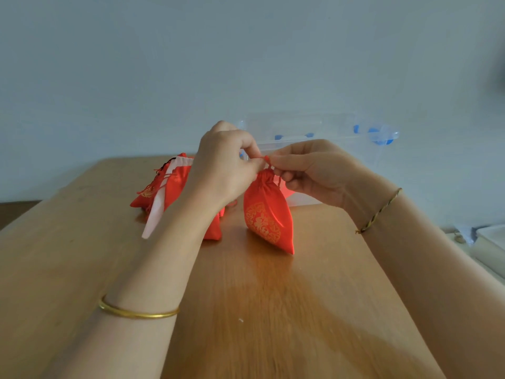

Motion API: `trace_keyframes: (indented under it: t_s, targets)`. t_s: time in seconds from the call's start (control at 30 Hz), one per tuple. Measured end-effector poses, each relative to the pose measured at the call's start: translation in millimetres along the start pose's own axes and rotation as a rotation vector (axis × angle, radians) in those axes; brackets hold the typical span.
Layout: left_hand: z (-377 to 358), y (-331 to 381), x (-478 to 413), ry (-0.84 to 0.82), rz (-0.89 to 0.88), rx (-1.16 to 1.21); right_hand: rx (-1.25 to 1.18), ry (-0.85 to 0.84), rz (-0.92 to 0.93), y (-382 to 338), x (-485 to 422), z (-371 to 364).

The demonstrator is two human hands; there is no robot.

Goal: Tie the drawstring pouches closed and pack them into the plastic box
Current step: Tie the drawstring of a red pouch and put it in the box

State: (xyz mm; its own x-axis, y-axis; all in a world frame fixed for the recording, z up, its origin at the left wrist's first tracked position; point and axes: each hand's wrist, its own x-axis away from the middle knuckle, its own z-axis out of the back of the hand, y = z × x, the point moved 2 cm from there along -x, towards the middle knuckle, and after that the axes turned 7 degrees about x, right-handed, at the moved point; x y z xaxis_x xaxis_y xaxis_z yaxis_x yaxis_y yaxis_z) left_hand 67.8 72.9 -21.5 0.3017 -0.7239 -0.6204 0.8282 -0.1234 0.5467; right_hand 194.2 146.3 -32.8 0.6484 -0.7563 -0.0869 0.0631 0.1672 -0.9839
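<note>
Forearms up, left hand (pixel 226 162) and right hand (pixel 308 170) together, pinch grips on drawstring (pixel 267 159).

The left hand (pixel 226 170) and the right hand (pixel 308 173) meet at the drawstring (pixel 269 160), pinching it from either side. The pouch (pixel 269 217) hangs directly below the grip, reaching down to the table (pixel 273 310). A pile of pouches (pixel 175 184) lies left of the grip, and the plastic box (pixel 314 132) stands just behind it.

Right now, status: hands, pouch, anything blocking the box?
Left hand and right hand both pinch the drawstring. Red pouch neck cinched, not boxed. Other pouches piled left; plastic box just behind hands.
</note>
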Motion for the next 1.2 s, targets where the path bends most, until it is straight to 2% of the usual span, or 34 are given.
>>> trace_keyframes:
  t_s: [0.1,0.2,0.3,0.4,0.53,0.67,0.77,0.83,0.9,0.97,1.07,1.13,1.2]
  targets:
    - [8.0,-10.2,-3.7,0.039,0.053,-0.008,0.122,0.068,0.021,1.6,-0.7,13.1]
    - [-1.4,-16.1,-0.8,0.014,0.094,0.014,0.262,0.035,-0.021,10.0,-1.5,14.3]
    - [-12.1,-18.7,4.6,-0.018,0.205,0.249,0.306,-0.037,-0.071,15.4,-1.2,13.5]
    - [-10.7,-21.8,2.7,0.041,0.276,0.425,0.401,-0.053,-0.074,17.1,0.4,20.9]
    - [-9.6,-19.5,2.9,0.079,0.389,0.682,0.505,-0.191,-0.006,21.2,4.3,10.6]
    - [-6.6,-14.9,-7.7,0.047,0.463,0.823,0.479,-0.096,0.064,11.2,4.8,12.1]
    - [4.2,-16.8,-25.7,0.035,0.427,0.762,0.435,-0.022,0.079,-13.2,0.6,19.9]
    - [11.3,-23.8,-37.0,0.087,0.413,0.698,0.336,0.051,0.083,-33.3,-11.5,27.2]
    - [14.7,-36.9,-44.0,0.167,0.398,0.564,0.2,0.131,0.061,-49.7,-34.1,36.4]
    - [14.2,-55.2,-46.8,0.189,0.388,0.387,0.127,0.209,-0.036,-58.5,-64.3,46.5]
    - [11.5,-84.1,-42.5,0.074,0.378,0.058,0.32,0.204,-0.33,-47.5,-107.9,57.2]
    - [11.2,-98.4,-38.4,-0.028,0.344,-0.247,0.537,0.115,-0.475,-34.4,-127.8,56.8]
    - [12.4,-104.7,-36.0,-0.106,0.31,-0.399,0.788,0.008,-0.541,-23.7,-141.4,52.9]
